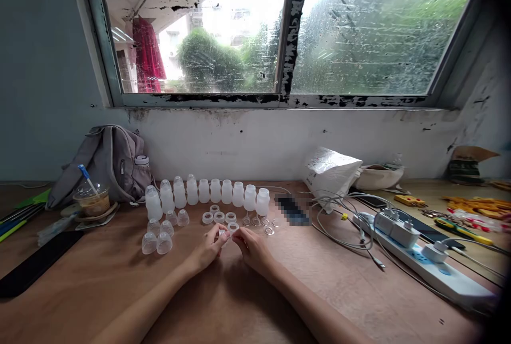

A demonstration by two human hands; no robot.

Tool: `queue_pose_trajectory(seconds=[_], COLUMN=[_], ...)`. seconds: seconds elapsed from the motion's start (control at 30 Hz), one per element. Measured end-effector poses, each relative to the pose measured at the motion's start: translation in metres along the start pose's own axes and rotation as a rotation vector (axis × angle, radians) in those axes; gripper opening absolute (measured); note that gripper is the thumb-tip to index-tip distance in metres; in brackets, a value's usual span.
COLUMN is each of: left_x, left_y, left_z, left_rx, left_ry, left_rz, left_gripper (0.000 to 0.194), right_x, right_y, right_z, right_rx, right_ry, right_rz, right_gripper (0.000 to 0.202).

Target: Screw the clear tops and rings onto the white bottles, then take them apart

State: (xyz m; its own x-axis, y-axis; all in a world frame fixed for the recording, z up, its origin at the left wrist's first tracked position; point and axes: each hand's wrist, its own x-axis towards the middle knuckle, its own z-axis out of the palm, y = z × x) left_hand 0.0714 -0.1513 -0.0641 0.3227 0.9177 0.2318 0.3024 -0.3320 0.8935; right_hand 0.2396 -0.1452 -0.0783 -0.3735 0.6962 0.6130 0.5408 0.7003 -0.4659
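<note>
Over the middle of the brown table, my left hand (214, 242) is closed round a small white screw ring (222, 232), mostly covered by the fingers. My right hand (252, 245) pinches close beside it; what its fingertips hold is too small to tell. Just beyond the fingers lie several white bottle rings (230, 217). Clear nipples (254, 221) sit right of these. Behind stands a curved row of frosted baby bottles (227, 193), the left ones capped with clear domes. Several loose clear dome caps (164, 243) stand left of my left hand.
At the left are a grey backpack (114, 160), an iced drink cup (92, 198) and a black flat case (38, 264). To the right lie a silver bag (329, 171), tangled cables (339, 221), a white power strip (431, 267) and orange-handled tools (475, 205).
</note>
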Motion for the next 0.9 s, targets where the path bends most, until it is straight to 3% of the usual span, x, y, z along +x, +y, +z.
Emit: queue_pose_trajectory(seconds=[0.1, 0.17, 0.23, 0.3, 0.4, 0.57, 0.73, 0.9], left_x=[0.009, 0.023, 0.041, 0.063, 0.096, 0.129, 0.129, 0.095], left_y=[0.008, 0.010, 0.011, 0.010, 0.003, -0.020, -0.031, -0.014], left_z=[-0.012, -0.022, -0.033, -0.046, -0.067, -0.087, -0.083, -0.064], left_rx=[0.129, 0.145, 0.234, 0.479, 0.629, 0.756, 0.803, 0.769], left_ry=[-0.040, -0.117, -0.112, 0.073, 0.277, 0.413, 0.501, 0.629], left_rz=[0.060, 0.023, -0.036, -0.072, -0.127, -0.177, -0.026, 0.211], left_gripper=[0.035, 0.043, 0.046, 0.037, 0.035, 0.037, 0.018, 0.012], right_x=[0.003, 0.004, 0.004, 0.004, 0.003, 0.001, 0.000, 0.005], right_y=[0.006, 0.011, 0.017, 0.021, 0.020, 0.015, 0.015, 0.016], right_z=[-0.001, -0.002, -0.004, -0.007, -0.009, -0.009, -0.011, -0.020], right_rx=[0.011, 0.008, 0.001, -0.001, 0.008, 0.011, 0.009, 0.011], right_ry=[0.021, 0.042, 0.073, 0.099, 0.102, 0.064, 0.075, 0.134], right_rz=[0.003, 0.025, 0.067, 0.108, 0.132, 0.091, 0.085, 0.064], right_gripper=[0.013, 0.012, 0.013, 0.013, 0.013, 0.012, 0.012, 0.012])
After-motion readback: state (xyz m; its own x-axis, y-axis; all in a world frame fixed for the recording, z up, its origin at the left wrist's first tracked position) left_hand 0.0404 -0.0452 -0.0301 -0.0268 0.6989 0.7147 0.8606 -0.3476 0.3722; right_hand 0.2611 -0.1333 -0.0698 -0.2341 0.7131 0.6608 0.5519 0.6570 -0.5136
